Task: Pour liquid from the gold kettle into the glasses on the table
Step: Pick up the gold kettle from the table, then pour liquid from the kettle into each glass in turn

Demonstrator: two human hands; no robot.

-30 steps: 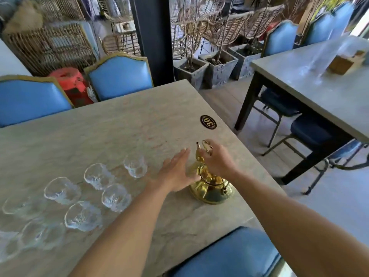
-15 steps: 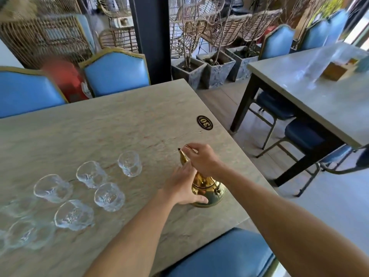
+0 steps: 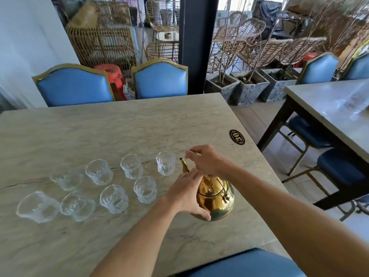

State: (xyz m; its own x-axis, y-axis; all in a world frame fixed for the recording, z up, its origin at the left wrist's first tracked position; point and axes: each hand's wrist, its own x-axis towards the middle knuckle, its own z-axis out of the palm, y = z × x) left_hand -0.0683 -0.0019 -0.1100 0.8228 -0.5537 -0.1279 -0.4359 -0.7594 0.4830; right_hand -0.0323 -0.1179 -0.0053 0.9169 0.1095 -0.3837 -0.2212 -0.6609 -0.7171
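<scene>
You are at the start of the pour: the gold kettle (image 3: 214,196) is tilted toward the glasses (image 3: 127,182), its spout (image 3: 185,166) pointing up and left, just beside the nearest glass (image 3: 165,163) in the far row. Nothing seems to have gone into any glass yet, though clear liquid in clear glass would be hard to spot from here.

Your right hand (image 3: 207,159) is above the kettle with the fingers curled in; it looks closed around the thin wire handle, but the handle is mostly hidden under the hand, so that is a guess. Your left hand (image 3: 187,193) lies spread flat against the kettle's side, thumb low near the base, steadying it and not gripping.

The kettle sits near the table's (image 3: 99,134) right front, and I cannot tell whether its base touches the top. The eight glasses stand upright in two rows to its left.

Next, bring the spout tip over the mouth of the nearest glass, then tip slowly. The glasses are small and close together, so keep the stream thin and the left hand bracing.
</scene>
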